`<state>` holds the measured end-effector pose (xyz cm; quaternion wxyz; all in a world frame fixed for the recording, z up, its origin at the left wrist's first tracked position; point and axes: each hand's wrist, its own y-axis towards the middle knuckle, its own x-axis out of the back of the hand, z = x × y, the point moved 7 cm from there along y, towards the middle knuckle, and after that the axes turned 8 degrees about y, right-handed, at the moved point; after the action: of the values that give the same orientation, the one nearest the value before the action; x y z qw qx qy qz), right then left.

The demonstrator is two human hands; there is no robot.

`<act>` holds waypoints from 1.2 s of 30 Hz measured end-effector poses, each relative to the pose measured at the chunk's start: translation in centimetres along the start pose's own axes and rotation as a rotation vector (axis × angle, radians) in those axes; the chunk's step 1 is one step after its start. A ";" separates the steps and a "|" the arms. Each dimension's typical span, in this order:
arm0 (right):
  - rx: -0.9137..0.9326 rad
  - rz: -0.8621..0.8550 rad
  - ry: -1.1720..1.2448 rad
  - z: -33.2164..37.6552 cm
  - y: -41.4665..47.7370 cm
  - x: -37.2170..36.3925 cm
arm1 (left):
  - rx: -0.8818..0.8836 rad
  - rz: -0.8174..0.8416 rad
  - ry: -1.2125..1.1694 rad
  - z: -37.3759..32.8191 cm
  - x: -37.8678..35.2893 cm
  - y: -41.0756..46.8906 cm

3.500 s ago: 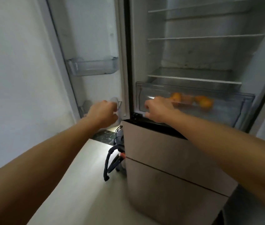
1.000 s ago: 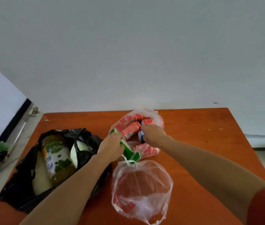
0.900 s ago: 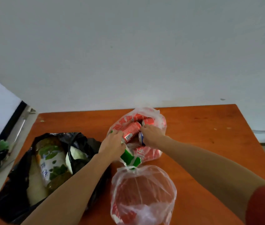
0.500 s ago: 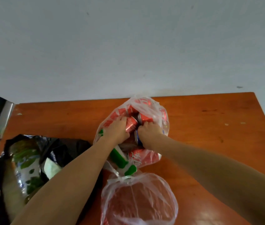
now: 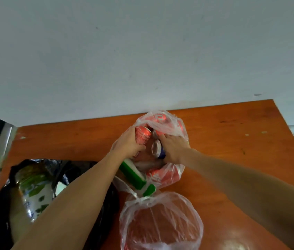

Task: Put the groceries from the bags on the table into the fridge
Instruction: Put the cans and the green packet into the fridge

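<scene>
A clear plastic bag (image 5: 167,121) full of red drink cans lies on the orange wooden table (image 5: 232,134). My left hand (image 5: 129,143) grips a red can (image 5: 142,135) inside the bag's mouth. Beside it, my right hand (image 5: 174,147) grips a blue-rimmed can (image 5: 158,148), its silver top facing me. A green and white carton (image 5: 133,173) pokes out of the bag's near side, under my left forearm.
A second clear bag (image 5: 160,222) sits nearer to me, looking almost empty. A black bag (image 5: 0,221) at the left holds a large bottle with a green leaf label (image 5: 34,192). The table meets a white wall behind. The floor shows at the far left.
I have turned from the open fridge to the table. Over the last second both hands have gone deeper into the can bag and closed round a can each.
</scene>
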<state>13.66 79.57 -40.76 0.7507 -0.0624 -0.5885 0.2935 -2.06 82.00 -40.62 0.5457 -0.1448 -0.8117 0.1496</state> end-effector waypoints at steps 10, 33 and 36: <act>-0.068 -0.461 0.396 3.3 -7.4 10.3 | -0.159 -0.236 -0.001 -1.7 10.5 -7.3; -0.872 -1.087 0.347 0.1 -64.9 -0.4 | -1.206 -0.065 0.129 -32.1 -0.7 -43.2; -1.034 -1.132 0.313 0.2 -75.3 -4.6 | -1.346 -0.024 0.118 -37.2 -5.1 -51.2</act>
<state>40.51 15.43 -11.54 0.7362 -0.1353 -0.4800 -0.4575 30.70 36.32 -10.99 0.3816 -0.4519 -0.6984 -0.4031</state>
